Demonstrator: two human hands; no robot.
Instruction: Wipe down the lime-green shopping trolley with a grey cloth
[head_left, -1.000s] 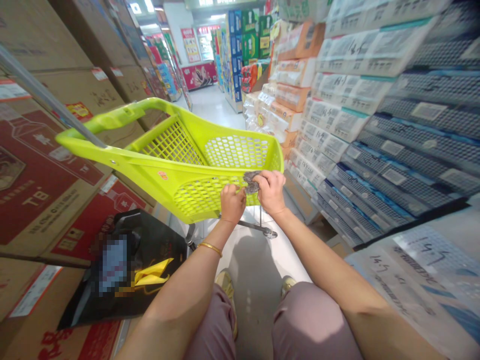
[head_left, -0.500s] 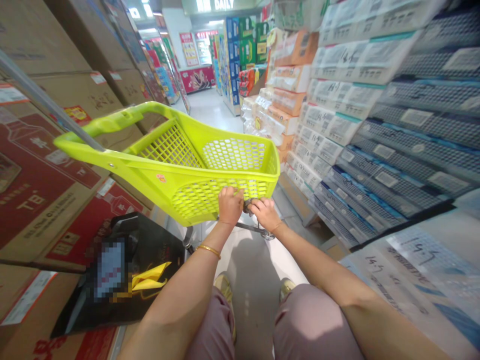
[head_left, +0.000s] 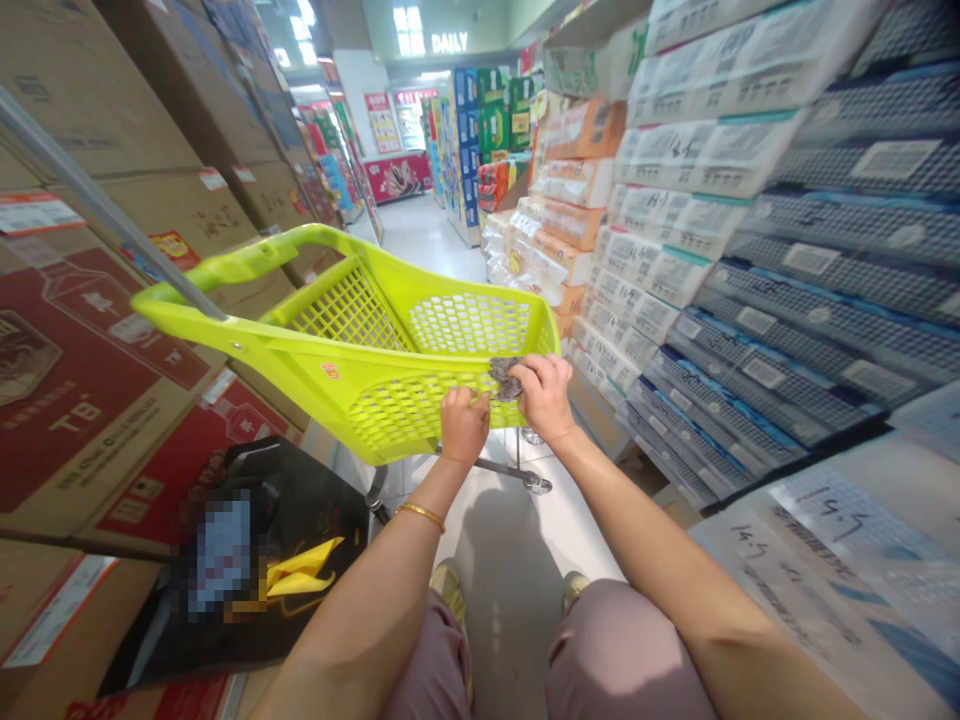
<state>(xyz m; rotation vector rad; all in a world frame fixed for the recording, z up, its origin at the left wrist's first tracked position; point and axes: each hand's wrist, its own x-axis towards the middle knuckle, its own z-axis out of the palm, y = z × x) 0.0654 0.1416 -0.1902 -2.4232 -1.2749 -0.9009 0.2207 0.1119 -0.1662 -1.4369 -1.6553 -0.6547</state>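
Observation:
A lime-green shopping cart (head_left: 315, 350) stands sideways in front of me, its handle to the left and its lattice side facing me. My right hand (head_left: 546, 395) pinches a crumpled dark grey cloth (head_left: 505, 379) against the upper side of the basket, just below the rim near its right end. My left hand (head_left: 465, 425) is curled at the lattice to the left of the cloth, its fingertips on the holes. A gold bangle (head_left: 421, 515) circles the left wrist. Inside the basket nothing shows except the folding lattice flap (head_left: 352, 315).
Stacked cartons (head_left: 75, 360) rise close on the left, with a black bag (head_left: 300, 500) and yellow cloth (head_left: 304, 570) on lower ones. Stacked paper packs (head_left: 675, 210) and blue-grey packs (head_left: 795, 300) line the right. The aisle floor (head_left: 424, 240) runs ahead to further shelves.
My right hand has lifted the grey cloth from lower on the basket side to near the rim. My left hand stays at the lattice. The view has tilted up slightly.

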